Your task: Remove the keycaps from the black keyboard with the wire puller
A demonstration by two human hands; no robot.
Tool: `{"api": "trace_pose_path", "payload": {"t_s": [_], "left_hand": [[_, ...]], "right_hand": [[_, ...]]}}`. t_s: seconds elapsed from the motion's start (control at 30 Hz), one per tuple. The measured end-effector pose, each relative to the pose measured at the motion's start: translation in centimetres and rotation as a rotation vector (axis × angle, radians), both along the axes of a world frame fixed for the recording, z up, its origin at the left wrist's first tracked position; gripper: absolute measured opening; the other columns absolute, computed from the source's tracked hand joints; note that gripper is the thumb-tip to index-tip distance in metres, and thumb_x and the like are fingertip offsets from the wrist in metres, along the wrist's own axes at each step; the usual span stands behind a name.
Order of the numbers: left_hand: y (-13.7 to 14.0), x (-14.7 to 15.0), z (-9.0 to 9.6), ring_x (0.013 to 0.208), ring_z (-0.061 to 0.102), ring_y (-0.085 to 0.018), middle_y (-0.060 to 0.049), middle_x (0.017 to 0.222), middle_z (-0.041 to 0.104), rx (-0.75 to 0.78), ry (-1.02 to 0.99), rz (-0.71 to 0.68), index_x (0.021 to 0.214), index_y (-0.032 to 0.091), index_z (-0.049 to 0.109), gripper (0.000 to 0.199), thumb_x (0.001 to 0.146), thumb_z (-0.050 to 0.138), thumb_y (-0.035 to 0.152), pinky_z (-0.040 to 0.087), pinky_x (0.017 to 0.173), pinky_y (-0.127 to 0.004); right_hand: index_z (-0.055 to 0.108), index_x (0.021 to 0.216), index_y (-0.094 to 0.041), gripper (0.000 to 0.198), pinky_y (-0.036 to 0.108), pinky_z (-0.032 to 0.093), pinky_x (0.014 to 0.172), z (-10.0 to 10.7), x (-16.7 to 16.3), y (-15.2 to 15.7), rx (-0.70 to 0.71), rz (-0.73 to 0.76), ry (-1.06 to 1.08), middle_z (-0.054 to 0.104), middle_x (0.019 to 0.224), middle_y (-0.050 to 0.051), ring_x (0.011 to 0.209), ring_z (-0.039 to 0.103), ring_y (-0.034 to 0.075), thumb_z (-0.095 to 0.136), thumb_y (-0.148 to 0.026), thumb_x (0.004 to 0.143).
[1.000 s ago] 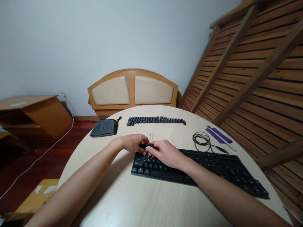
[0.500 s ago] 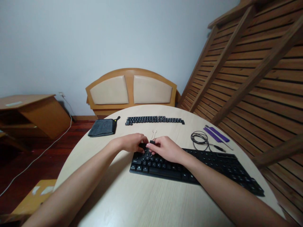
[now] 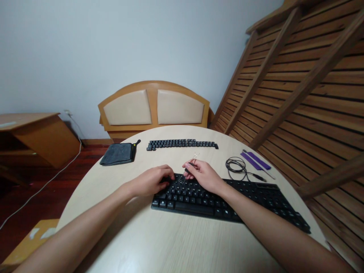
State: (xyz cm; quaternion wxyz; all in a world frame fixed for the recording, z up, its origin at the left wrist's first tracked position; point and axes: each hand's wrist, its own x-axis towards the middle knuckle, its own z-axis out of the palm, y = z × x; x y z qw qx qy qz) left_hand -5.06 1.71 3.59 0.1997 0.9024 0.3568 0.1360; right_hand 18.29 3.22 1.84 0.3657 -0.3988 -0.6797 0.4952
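Keyboard (image 3: 196, 208) lies on the worktop (image 3: 136, 231) below my right grip (image 3: 205, 176), which I see pinching a black-handled wire tool (image 3: 188, 169), while my left grip (image 3: 153, 180) touches its left end, closed or not I cannot tell, with loose keycaps (image 3: 170, 143) beyond both.

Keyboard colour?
The keyboard is black; it shows best in the head view.
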Motion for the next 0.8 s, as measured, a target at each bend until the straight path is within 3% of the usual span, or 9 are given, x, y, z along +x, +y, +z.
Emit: {"api": "trace_pose_path", "payload": {"t_s": [0.4, 0.8], "left_hand": [[-2.7, 1.7, -0.7, 0.095, 0.058, -0.021, -0.005, 0.101, 0.063, 0.054, -0.208, 0.124, 0.098, 0.021, 0.057, 0.011, 0.089, 0.054, 0.017, 0.048, 0.088, -0.038], [-3.8, 2.5, -0.9, 0.094, 0.058, -0.022, -0.004, 0.101, 0.064, 0.047, -0.138, 0.135, 0.101, 0.023, 0.058, 0.015, 0.087, 0.063, 0.026, 0.048, 0.084, -0.038]], "right_hand": [[0.065, 0.095, -0.015, 0.034, 0.029, 0.056, 0.072, 1.0, 1.7, -2.3, 0.024, 0.002, -0.060, 0.070, 0.079, 0.004, 0.073, 0.068, 0.015, 0.057, -0.048, 0.091], [0.066, 0.095, -0.016, 0.033, 0.030, 0.057, 0.072, 1.2, 2.3, -2.4, 0.061, 0.039, -0.126, 0.070, 0.081, 0.005, 0.074, 0.069, 0.017, 0.055, -0.047, 0.092]]}}
